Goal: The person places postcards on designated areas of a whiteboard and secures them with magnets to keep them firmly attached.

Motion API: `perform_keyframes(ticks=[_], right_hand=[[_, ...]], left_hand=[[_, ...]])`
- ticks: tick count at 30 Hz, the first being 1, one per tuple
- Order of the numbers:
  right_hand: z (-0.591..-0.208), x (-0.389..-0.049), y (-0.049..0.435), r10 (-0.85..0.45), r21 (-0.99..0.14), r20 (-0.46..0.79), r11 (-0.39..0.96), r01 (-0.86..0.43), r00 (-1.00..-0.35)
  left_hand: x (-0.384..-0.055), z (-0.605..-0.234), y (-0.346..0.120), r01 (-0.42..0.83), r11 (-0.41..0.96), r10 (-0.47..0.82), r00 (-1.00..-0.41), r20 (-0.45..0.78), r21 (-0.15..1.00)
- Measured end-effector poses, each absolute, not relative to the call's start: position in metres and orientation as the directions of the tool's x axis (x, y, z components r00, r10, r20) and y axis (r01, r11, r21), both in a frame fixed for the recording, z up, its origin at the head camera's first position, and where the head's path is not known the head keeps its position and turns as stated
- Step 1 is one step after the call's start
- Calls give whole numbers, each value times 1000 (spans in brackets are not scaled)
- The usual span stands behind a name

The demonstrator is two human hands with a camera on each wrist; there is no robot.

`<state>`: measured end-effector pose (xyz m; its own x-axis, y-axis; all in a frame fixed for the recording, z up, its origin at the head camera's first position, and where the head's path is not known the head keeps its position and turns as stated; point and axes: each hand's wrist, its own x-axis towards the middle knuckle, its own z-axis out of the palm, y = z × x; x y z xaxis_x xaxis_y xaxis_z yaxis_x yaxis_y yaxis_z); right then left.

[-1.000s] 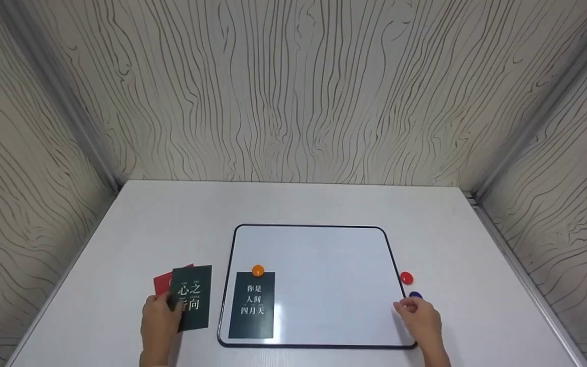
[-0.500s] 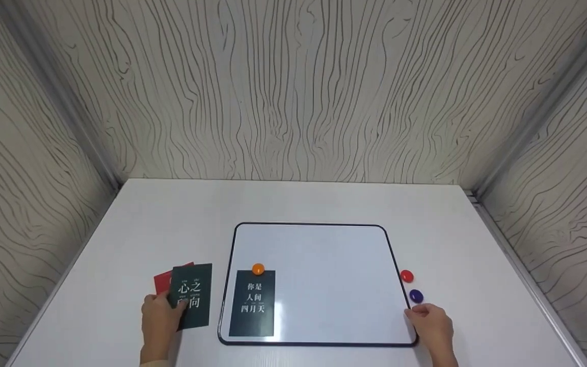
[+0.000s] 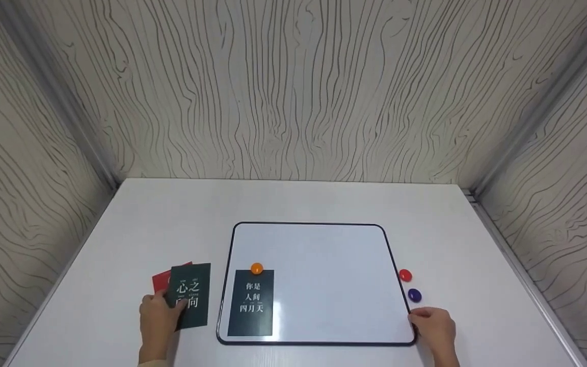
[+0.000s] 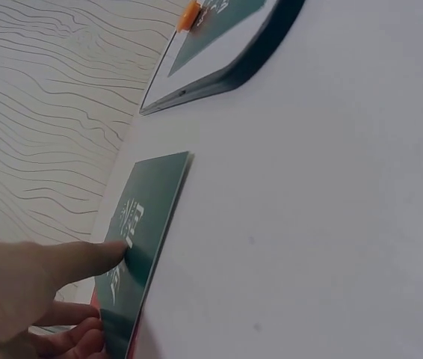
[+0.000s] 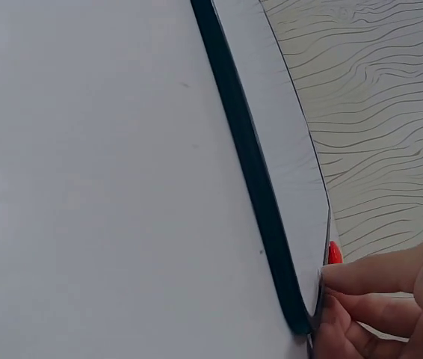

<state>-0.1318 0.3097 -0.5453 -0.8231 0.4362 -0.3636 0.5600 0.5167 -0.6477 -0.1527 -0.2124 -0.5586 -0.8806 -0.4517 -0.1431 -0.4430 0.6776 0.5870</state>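
Note:
My left hand (image 3: 158,321) pinches a dark green card (image 3: 199,285) with white Chinese characters, thumb (image 4: 96,260) on its face and the other fingers at its left edge. Under that card a red card (image 3: 161,281) peeks out. With thumb and fingertips, my right hand (image 3: 435,329) grips the dark frame of a whiteboard (image 3: 334,285) near its lower right corner. On the board's left side lies another dark green card (image 3: 250,323), an orange round magnet (image 3: 257,268) over its top edge.
Just right of the whiteboard lie a red round magnet (image 3: 405,275) and a dark blue one, the blue magnet (image 3: 415,295) nearer my right hand. A wood-grain-patterned wall (image 3: 293,102) rises behind the white table (image 3: 181,209), with more panels at both sides.
My right hand has shifted right and slightly down, from over the board's edge onto its frame, uncovering the blue magnet. The left hand stays at the cards.

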Motion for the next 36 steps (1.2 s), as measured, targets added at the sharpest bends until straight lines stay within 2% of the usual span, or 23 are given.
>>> perform_keyframes(ticks=[8,18,28,36], right_hand=[[-548,-131,316,440,-667,-382,478,572,-813],[-550,-134,326,406,-716,-466,349,605,-786],[-551,-136,330,416,-696,-504,324,641,-757],[-551,-134,329,401,-712,-481,340,614,-780]], left_hand=[[-156,-560,-213,-457,680,-459,-875,-154,573],[-154,-552,-211,-459,670,-467,-871,-150,583],[-156,-550,-216,-468,624,-465,-866,-185,626],[-154,-550,-220,-439,604,-457,-875,-163,665]])
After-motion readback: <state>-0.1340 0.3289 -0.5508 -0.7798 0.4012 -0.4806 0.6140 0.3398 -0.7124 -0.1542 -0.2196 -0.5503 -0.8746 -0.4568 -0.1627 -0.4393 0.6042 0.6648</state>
